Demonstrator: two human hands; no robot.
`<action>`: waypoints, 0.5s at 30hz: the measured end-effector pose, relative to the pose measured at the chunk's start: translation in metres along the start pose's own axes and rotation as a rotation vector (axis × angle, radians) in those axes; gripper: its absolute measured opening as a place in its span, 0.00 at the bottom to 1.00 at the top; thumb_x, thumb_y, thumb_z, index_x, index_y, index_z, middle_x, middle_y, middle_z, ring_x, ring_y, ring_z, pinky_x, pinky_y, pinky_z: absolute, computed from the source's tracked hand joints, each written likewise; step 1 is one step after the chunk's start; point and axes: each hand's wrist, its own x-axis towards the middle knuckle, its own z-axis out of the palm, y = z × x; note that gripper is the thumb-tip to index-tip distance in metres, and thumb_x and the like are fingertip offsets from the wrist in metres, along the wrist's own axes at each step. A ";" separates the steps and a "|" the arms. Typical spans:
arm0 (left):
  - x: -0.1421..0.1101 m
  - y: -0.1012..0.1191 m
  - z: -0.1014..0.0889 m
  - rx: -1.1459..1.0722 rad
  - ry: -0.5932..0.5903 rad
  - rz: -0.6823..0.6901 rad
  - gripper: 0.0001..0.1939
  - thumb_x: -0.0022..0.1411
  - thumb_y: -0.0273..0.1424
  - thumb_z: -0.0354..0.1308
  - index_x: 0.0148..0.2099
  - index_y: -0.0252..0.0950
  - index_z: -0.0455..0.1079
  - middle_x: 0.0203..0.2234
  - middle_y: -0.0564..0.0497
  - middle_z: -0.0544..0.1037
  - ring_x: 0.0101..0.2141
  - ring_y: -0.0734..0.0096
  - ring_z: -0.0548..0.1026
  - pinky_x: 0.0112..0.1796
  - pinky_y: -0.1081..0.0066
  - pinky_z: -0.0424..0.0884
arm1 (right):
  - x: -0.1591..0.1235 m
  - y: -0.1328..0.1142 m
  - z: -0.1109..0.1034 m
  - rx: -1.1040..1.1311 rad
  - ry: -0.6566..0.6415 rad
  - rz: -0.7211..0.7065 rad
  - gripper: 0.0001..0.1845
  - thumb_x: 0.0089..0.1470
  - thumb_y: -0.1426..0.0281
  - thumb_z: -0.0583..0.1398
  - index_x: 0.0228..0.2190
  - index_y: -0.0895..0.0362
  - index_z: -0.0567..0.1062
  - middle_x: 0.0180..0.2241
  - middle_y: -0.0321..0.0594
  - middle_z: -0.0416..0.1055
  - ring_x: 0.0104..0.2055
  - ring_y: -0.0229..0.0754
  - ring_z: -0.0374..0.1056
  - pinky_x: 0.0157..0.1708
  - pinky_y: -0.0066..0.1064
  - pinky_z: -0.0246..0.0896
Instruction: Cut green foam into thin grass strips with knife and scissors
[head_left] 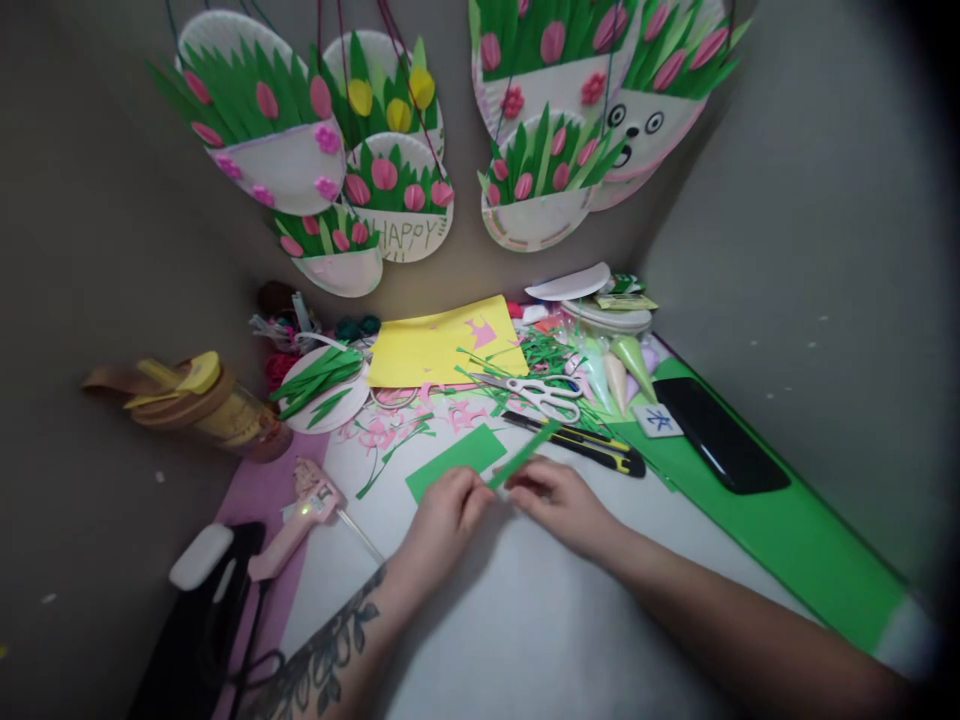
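Over the white table covering, my left hand (454,505) is closed in a pinch on the lower end of a narrow green paper strip (527,453). My right hand (559,500) is beside the strip with its fingers curled against it near the same end; the fingertips partly hide the contact. The strip slants up to the right. Just behind my left hand lies a flat green paper rectangle (457,462). White-handled scissors (544,395) and a black and yellow utility knife (600,450) rest beyond my right hand.
A pink glue gun (296,525) lies left, its light on. Yellow paper (442,345), green and pink scraps, and a paper plate (319,395) with cut green leaves lie behind. A black phone (720,435) is right, a lidded cup (217,410) left. Plate crafts (277,165) hang above.
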 end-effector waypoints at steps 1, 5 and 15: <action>-0.002 0.002 0.005 -0.045 -0.021 -0.015 0.13 0.63 0.35 0.49 0.27 0.36 0.62 0.23 0.54 0.68 0.27 0.73 0.65 0.29 0.74 0.59 | -0.002 -0.003 0.006 0.099 -0.020 0.064 0.12 0.54 0.63 0.58 0.27 0.58 0.75 0.27 0.39 0.69 0.30 0.39 0.66 0.29 0.29 0.62; -0.008 0.002 0.017 -0.144 -0.030 -0.105 0.15 0.58 0.36 0.55 0.23 0.36 0.60 0.19 0.56 0.65 0.24 0.75 0.62 0.27 0.75 0.56 | -0.004 -0.011 0.020 0.363 -0.015 0.290 0.17 0.49 0.59 0.61 0.19 0.58 0.69 0.17 0.32 0.61 0.20 0.33 0.58 0.19 0.25 0.52; -0.003 -0.001 0.012 -0.251 -0.125 -0.186 0.16 0.54 0.38 0.57 0.20 0.36 0.60 0.16 0.58 0.62 0.21 0.76 0.58 0.26 0.74 0.54 | 0.012 -0.001 -0.011 0.708 0.359 0.454 0.20 0.36 0.59 0.69 0.17 0.58 0.68 0.13 0.29 0.60 0.14 0.28 0.50 0.13 0.22 0.40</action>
